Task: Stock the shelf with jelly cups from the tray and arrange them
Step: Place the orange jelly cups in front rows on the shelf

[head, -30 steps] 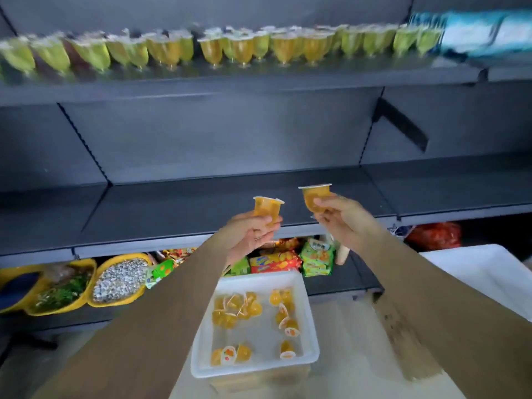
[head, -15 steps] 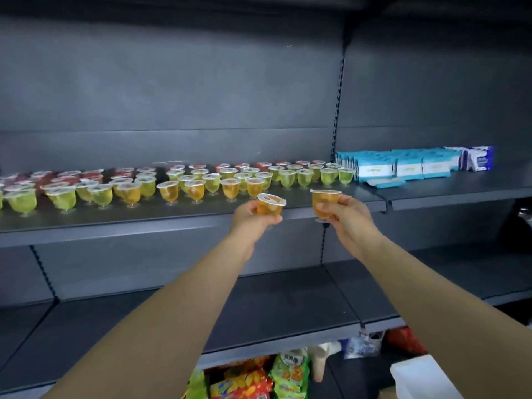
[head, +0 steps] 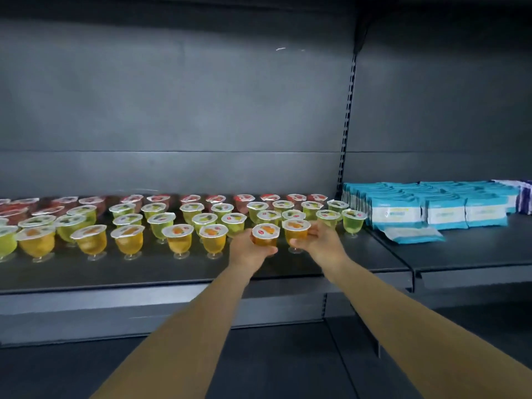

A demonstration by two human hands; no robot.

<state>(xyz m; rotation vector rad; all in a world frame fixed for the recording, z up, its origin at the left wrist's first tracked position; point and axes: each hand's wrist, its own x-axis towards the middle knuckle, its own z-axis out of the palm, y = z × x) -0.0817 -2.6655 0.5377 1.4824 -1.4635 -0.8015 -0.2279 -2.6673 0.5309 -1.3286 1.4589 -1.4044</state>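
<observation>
Grey metal shelving filled the view, and over its stocked shelf [head: 288,269] both hands were at work. To do this step well, I judged each cup should go down flat on its foot, in line with the front orange row and evenly spaced from its neighbour, before the fingers let go. The left hand [head: 247,250] was curled round an orange jelly cup [head: 265,237], held just above the shelf beside the row's last cup. The right hand [head: 319,240] gripped a second orange cup [head: 296,233] whose foot seemed to touch the shelf, though I could not be sure. Outward lay the front orange row [head: 123,240], green cups [head: 207,218] behind, red cups [head: 244,198] at the back, and blue packets [head: 443,211] on the neighbouring shelf to the right
</observation>
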